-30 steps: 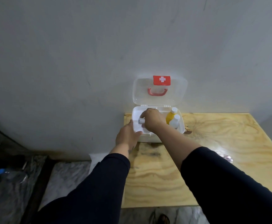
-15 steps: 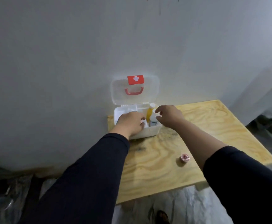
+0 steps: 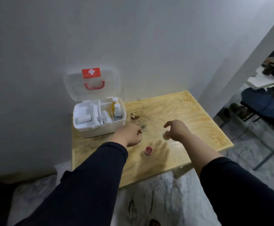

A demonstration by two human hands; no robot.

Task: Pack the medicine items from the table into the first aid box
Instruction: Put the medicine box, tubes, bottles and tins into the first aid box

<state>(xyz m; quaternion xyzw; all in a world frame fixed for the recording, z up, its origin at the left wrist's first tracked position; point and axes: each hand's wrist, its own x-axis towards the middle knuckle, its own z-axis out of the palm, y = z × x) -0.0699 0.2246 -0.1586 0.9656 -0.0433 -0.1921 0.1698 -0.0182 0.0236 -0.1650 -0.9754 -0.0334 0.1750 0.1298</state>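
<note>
The white first aid box [image 3: 100, 128] stands at the table's back left corner, its clear lid [image 3: 77, 85] with the red cross raised against the wall. Inside are white rolls [image 3: 84, 119], a yellow bottle [image 3: 114, 106] and a clear bottle [image 3: 117, 111]. My left hand [image 3: 130, 134] hovers just right of the box's front, fingers curled, nothing in it. My right hand [image 3: 177, 129] is over the table's middle, thumb and fingers closed on a small pale round item [image 3: 165, 136]. A small red jar [image 3: 148, 150] sits on the table between my forearms.
The wooden table [image 3: 190, 111] ends in edges at the front and right. A brown chipped spot [image 3: 135, 115] lies right of the box. A seated person's legs [image 3: 263, 101] and metal frame legs [image 3: 266, 158] are at the far right.
Both hands have drawn back from the box toward me. My right hand now has the pale round item at its fingers. The view has swung left, showing more of the table.
</note>
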